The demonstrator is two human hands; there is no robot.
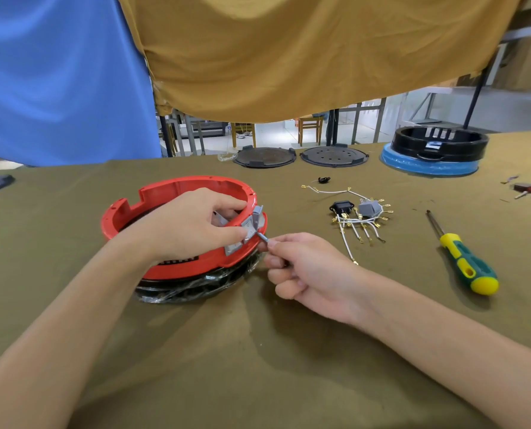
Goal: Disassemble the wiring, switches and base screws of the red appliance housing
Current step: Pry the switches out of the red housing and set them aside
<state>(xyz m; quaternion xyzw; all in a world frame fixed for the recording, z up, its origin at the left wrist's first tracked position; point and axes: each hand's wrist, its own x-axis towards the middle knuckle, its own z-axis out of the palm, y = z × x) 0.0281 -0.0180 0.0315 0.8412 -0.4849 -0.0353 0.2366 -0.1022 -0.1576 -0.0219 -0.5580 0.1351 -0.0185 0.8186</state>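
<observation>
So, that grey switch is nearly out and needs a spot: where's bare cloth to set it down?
Bare cloth lies near the table edge, between the forearms, and between the right hand and the screwdriver. It is crowded around the wire bundle and the red housing, which the left hand grips.

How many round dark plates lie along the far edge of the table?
2. One dark plate lies left, behind the red housing; the other dark plate lies just right of it, left of the black ring on blue wrapping.
</observation>
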